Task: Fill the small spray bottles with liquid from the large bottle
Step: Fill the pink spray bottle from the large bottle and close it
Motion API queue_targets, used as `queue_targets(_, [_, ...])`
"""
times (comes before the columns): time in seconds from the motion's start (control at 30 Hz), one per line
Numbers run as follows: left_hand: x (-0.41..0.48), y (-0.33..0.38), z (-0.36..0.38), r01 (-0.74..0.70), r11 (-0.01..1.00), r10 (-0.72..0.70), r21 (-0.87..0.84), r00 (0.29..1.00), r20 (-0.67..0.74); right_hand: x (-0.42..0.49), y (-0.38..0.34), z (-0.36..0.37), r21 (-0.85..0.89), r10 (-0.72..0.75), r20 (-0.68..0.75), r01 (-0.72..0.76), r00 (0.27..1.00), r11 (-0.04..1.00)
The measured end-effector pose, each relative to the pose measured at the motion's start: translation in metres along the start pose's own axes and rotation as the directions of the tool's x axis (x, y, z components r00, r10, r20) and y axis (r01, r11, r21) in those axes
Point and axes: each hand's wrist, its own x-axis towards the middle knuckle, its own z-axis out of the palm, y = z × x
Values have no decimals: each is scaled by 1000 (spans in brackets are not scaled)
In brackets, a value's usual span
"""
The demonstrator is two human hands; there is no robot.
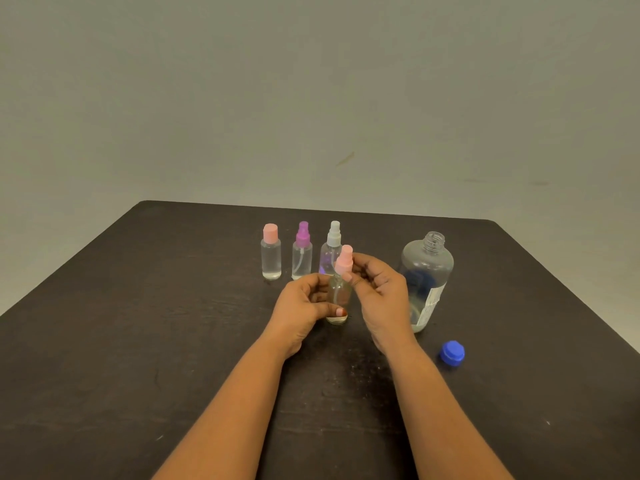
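Note:
A small clear spray bottle (pixel 338 299) stands upright on the dark table (pixel 138 323). My left hand (pixel 304 306) grips its body. My right hand (pixel 377 289) pinches its pink spray cap (pixel 344 260) at the neck. Behind it stand three small bottles in a row: one with a pink flat cap (pixel 270 252), one with a purple sprayer (pixel 302 254) and one with a white sprayer (pixel 332 245), partly hidden by the held bottle. The large clear bottle (pixel 427 271) stands uncapped to the right, just behind my right hand, with a little liquid at its bottom.
The large bottle's blue cap (pixel 452 351) lies on the table near the right forearm. The table's far edge runs just behind the row of bottles, with a plain wall beyond.

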Motion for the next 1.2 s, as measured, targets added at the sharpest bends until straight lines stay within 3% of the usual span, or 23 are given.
queue_targets(1.2, [1,3,0,-71,997,70,20,997,25,0,16,2,48,-41,-48,43,998,998])
